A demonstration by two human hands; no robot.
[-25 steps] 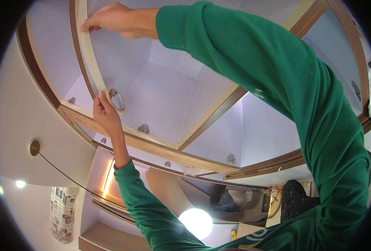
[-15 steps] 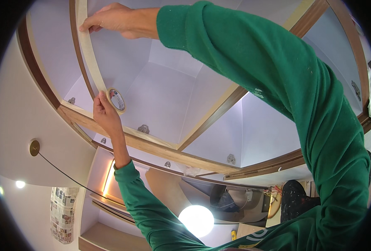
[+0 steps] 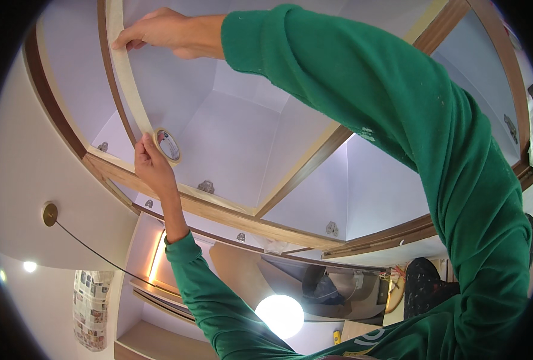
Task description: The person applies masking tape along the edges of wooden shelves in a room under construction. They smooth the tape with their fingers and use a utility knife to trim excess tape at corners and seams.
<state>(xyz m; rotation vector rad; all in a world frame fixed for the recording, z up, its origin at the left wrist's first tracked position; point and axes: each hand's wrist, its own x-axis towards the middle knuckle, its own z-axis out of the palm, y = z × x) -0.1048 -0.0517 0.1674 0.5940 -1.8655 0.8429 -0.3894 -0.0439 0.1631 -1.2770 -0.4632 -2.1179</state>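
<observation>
My left hand (image 3: pixel 152 165) is closed on a roll of masking tape (image 3: pixel 168 146), its thumb and fingers at the point where the strip leaves the roll. From there a pale strip of tape (image 3: pixel 133 90) runs up along the edge of a dark wooden cabinet divider (image 3: pixel 114 84). Higher up, my right hand (image 3: pixel 164 31) has its fingers curled, with thumb and fingertip pinching the strip against the divider edge. Whether the strip sticks along its whole length I cannot tell. Green sleeves cover both my arms.
Open white cabinet compartments (image 3: pixel 236 129) surround my hands, framed by wooden rails (image 3: pixel 218 217) with metal hinge plates (image 3: pixel 206 186). Pale tape edges other dividers (image 3: pixel 305 165). Lower down are a glowing round lamp (image 3: pixel 280 316), a hanging cord (image 3: pixel 98 255) and a newspaper-wrapped object (image 3: pixel 90 309).
My right hand and forearm have shifted very slightly downward. The left hand keeps its grip on the tape roll almost in the same place.
</observation>
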